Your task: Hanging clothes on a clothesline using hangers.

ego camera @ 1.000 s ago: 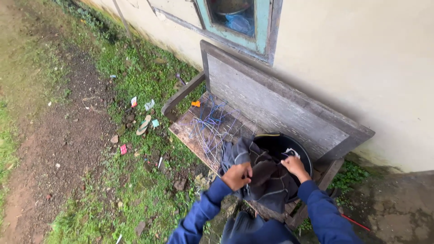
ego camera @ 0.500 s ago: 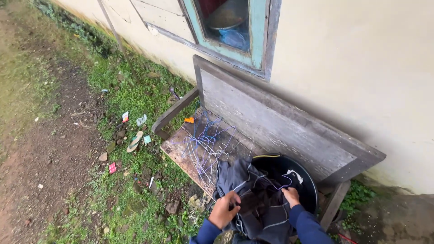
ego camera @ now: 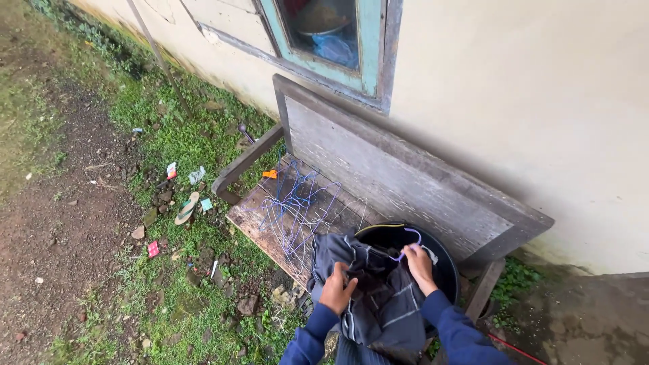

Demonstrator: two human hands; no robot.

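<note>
A dark grey garment (ego camera: 376,297) with pale stripes is draped over the front of a black round tub (ego camera: 399,238) on a weathered wooden bench (ego camera: 399,182). My left hand (ego camera: 337,289) grips a fold of the garment at its left side. My right hand (ego camera: 419,262) is over the tub, fingers closed on the garment's upper edge and a purple wire hanger (ego camera: 407,245) threaded into it. A heap of thin wire hangers (ego camera: 297,203), purple and pale, lies on the bench seat to the left of the tub. Both my sleeves are blue.
A cream wall with a teal-framed window (ego camera: 338,40) rises behind the bench. Left of the bench are wet grass, stones, scraps of litter and a sandal (ego camera: 186,207). A bare dirt path (ego camera: 47,223) runs along the far left. An orange clip (ego camera: 270,174) lies on the bench's back corner.
The view has tilted and shifted, so the bench and tub sit more central. My hands stay on the garment; the right one has lifted slightly with the purple hanger.
</note>
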